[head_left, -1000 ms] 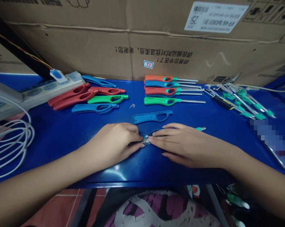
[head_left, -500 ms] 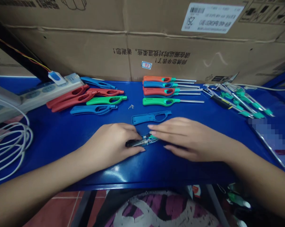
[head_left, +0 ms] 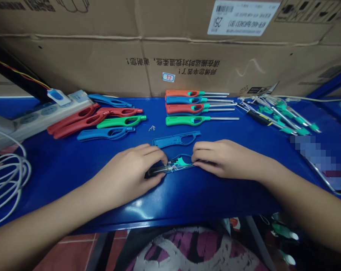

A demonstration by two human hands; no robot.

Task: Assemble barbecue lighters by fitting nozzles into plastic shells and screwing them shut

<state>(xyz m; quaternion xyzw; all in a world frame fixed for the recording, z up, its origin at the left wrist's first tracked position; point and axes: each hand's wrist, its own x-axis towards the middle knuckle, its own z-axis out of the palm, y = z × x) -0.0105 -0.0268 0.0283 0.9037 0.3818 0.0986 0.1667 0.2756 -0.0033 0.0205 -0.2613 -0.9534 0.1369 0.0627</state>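
Note:
A half-built lighter point(head_left: 174, 165) lies on the blue table point(head_left: 74, 162): a blue shell half with a black tank, wires and a teal trigger showing inside. My left hand point(head_left: 136, 169) is curled over its left end, fingers on the black tank. My right hand point(head_left: 224, 158) grips its right end with bent fingers. A loose blue shell half point(head_left: 176, 138) rests just behind the two hands. A tiny metal spring point(head_left: 151, 128) sits further back.
Empty coloured shell halves point(head_left: 102, 118) are piled at back left, finished lighters point(head_left: 193, 107) with metal tubes at back centre, inner tube parts point(head_left: 280, 114) at back right. A power strip point(head_left: 40, 114) and white cable point(head_left: 6, 180) sit left. Cardboard boxes point(head_left: 170, 49) wall the back.
My right hand has slid right, uncovering the teal trigger and wires. The lighter body now lies flat between both hands. The view has shifted slightly left.

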